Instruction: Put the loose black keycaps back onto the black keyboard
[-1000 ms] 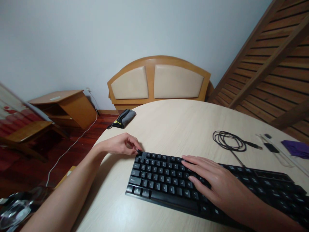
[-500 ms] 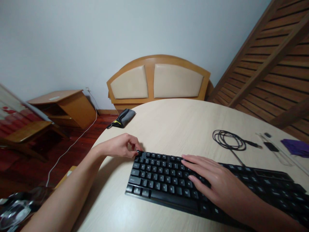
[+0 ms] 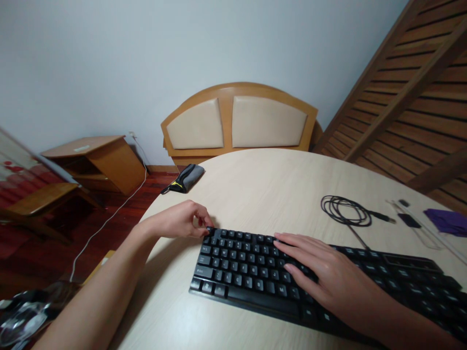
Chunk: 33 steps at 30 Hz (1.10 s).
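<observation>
A black keyboard (image 3: pixel 251 272) lies on the pale round table, its right part partly covered by my arm. At its far left corner, the thumb and finger of my left hand (image 3: pixel 189 221) are pinched around the small corner key (image 3: pixel 209 230). That key looks level with the keyboard's top edge; whether it is loose I cannot tell. My right hand (image 3: pixel 324 270) rests flat over the middle of the keyboard, fingers stretched out across the keys and holding nothing. The keyboard's black cable (image 3: pixel 345 212) is coiled behind it, the USB plug (image 3: pixel 388 218) pointing right.
A grey and black pouch (image 3: pixel 188 178) with yellow trim lies at the table's left edge. To the right are a purple cloth (image 3: pixel 447 222), a small black piece (image 3: pixel 408 220) and thin pale rods. A wooden headboard (image 3: pixel 228 124) stands behind the table (image 3: pixel 277 184).
</observation>
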### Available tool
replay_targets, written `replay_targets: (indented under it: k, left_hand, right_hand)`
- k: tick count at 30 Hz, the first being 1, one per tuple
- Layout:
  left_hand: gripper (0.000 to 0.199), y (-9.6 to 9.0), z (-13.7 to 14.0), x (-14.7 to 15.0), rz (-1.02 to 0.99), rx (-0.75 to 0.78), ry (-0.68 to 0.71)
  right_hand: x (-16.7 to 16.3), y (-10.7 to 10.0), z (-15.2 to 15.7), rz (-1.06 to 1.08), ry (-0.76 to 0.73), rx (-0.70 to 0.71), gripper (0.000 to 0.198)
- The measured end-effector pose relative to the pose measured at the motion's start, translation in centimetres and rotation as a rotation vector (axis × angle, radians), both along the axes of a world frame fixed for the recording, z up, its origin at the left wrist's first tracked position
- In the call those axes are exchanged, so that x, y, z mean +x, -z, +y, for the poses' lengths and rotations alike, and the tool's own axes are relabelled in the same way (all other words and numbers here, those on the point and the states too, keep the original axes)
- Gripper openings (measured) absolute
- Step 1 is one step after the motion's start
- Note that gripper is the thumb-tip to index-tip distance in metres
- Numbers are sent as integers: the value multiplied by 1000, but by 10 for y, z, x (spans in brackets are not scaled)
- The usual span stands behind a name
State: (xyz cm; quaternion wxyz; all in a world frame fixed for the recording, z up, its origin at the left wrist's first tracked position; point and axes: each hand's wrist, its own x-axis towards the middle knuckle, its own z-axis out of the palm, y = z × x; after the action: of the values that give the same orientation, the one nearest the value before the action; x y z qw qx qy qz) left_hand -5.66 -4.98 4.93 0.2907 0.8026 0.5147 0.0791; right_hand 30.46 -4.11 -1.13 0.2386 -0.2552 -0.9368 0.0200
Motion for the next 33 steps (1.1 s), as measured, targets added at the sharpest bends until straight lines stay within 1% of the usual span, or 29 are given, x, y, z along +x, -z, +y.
replay_targets:
  k: [4, 8, 15, 20, 26, 33]
  left_hand:
    - [20, -1, 1, 0, -30, -25, 16]
    - [17, -3, 0, 0, -10, -21, 35]
    - [19, -8, -3, 5, 69, 23, 54]
    - [20, -11, -7, 9, 202, 116, 73]
    - [24, -10, -6, 6, 164, 91, 72]
    - [21, -11, -8, 8, 205, 118, 88]
  right_hand:
    - [0, -1, 0, -3, -8, 6, 34]
    - [-1, -1, 0, 5, -6, 6, 35]
    - [-2, -1, 0, 5, -1, -8, 35]
    - [-2, -1, 0, 2, -2, -20, 35]
    - [0, -1, -2, 17, 7, -51, 35]
    - [-1, -2, -1, 8, 0, -29, 35]
